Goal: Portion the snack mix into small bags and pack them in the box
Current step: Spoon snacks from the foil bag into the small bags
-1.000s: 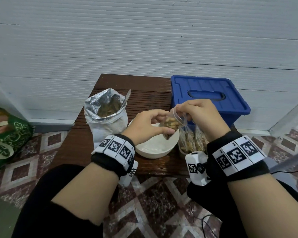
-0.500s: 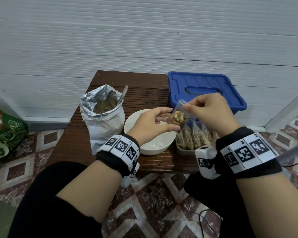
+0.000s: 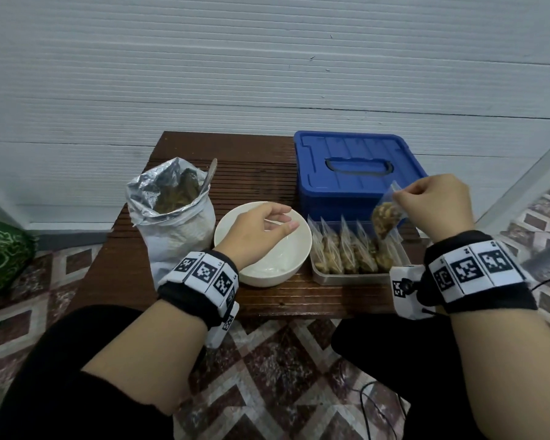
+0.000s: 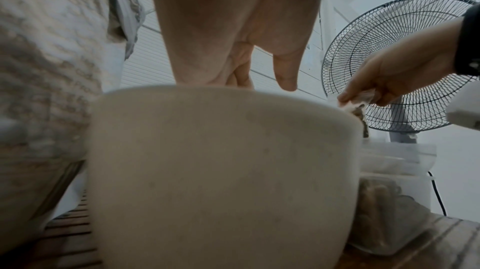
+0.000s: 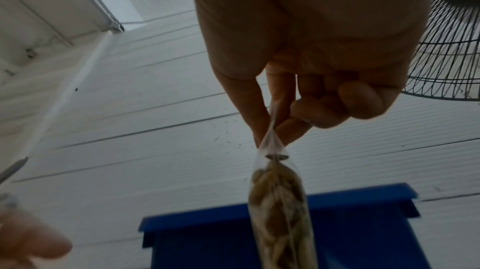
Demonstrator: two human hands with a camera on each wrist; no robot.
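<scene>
My right hand (image 3: 404, 198) pinches the top of a small clear bag of snack mix (image 3: 386, 215) (image 5: 280, 201), which hangs above the right end of a clear tray (image 3: 359, 277). Several filled bags (image 3: 346, 249) stand in a row in that tray. My left hand (image 3: 275, 222) hovers over the white bowl (image 3: 286, 265) (image 4: 221, 170), fingers loose and holding nothing. The foil snack bag (image 3: 172, 214) stands open at the left with a spoon (image 3: 211, 173) in it. The blue box (image 3: 356, 173) sits behind the tray, lid on.
Everything rests on a small dark slatted wooden table (image 3: 267, 300) against a white wall. A standing fan (image 4: 394, 58) is off to the right. A green bag (image 3: 0, 249) lies on the tiled floor at the left.
My left hand let go of the small bag and stayed over the bowl. My right hand carried the bag to the right, above the tray's right end.
</scene>
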